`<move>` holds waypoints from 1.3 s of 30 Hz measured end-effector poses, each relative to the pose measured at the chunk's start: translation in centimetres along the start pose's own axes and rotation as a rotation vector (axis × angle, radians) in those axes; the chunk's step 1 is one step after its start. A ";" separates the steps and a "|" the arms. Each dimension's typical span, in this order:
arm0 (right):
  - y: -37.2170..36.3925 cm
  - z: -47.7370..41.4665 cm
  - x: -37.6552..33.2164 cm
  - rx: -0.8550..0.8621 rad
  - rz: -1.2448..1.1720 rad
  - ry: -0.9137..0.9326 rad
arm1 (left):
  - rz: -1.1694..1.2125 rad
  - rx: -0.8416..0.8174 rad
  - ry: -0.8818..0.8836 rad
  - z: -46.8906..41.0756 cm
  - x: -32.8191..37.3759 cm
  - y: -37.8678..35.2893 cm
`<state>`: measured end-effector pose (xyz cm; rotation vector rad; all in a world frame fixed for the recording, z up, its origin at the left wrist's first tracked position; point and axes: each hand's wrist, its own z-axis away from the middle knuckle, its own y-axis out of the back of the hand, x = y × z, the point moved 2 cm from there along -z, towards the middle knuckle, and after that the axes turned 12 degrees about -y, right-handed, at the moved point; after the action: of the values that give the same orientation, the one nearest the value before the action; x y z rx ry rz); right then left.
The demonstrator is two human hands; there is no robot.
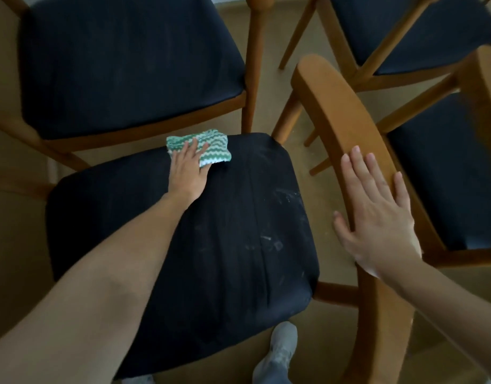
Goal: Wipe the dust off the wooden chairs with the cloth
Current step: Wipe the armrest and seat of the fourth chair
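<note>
Left hand (187,169), fingers flat, presses the green-striped cloth (214,152) at the far edge of the dusty chair seat (225,239); right hand (377,217), fingers spread, rests on the wooden backrest (333,106); neighbouring chair (128,65) close beyond.

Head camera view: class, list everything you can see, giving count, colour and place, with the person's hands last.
Near chair: one, brown wood, dusty dark seat, centre.
Other chairs: three, same colours, top left, top right, right.
Cloth: one, green and white, far edge of near seat.
Floor: tan, between chairs.
Foot: one, grey, bottom edge.
Left hand: one, flat on cloth.
Right hand: one, flat on near chair's backrest.
</note>
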<state>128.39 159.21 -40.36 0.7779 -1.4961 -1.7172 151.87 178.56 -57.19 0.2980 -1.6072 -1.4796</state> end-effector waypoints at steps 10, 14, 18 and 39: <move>1.0 0.2 -0.7 -0.058 0.006 -0.016 | 0.149 -0.045 -0.266 14.0 3.2 -3.5; 1.3 0.4 -0.8 -0.074 0.025 -0.019 | 0.182 -0.181 -0.257 20.6 6.1 -6.2; 1.4 0.4 -0.8 -0.082 0.026 -0.025 | 0.045 -0.316 -0.425 26.5 8.7 -7.6; 1.3 0.4 -0.8 -0.087 0.060 -0.006 | 1.049 -0.023 0.155 13.3 9.0 4.1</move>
<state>128.72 160.04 -38.99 0.6763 -1.4245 -1.7294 138.68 182.21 -47.90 -0.4000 -1.2762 -0.6343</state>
